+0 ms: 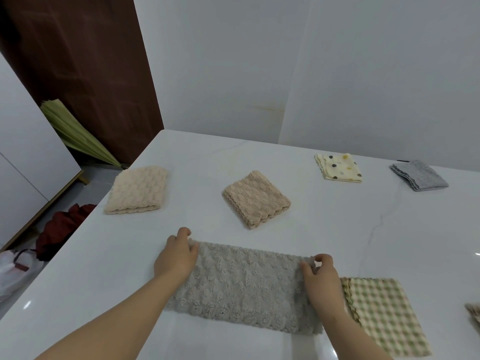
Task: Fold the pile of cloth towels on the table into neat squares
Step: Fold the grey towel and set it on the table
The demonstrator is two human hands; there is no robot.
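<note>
White desk [324,229], near edge: grey towel [241,284] lies flat as a long strip, likely one fold in. Left grip [176,258] pinches its far-left corner and right grip [320,279] its far-right corner, fingers curled on cloth, probably to square that edge for the next fold. Checked towel [384,315] sits folded just right of it. Further out: tan towel [255,198], cream towel [137,189], then dotted towel [339,167] and far grey towel [419,175], all folded, spaced apart so finished squares don't mix.
</note>
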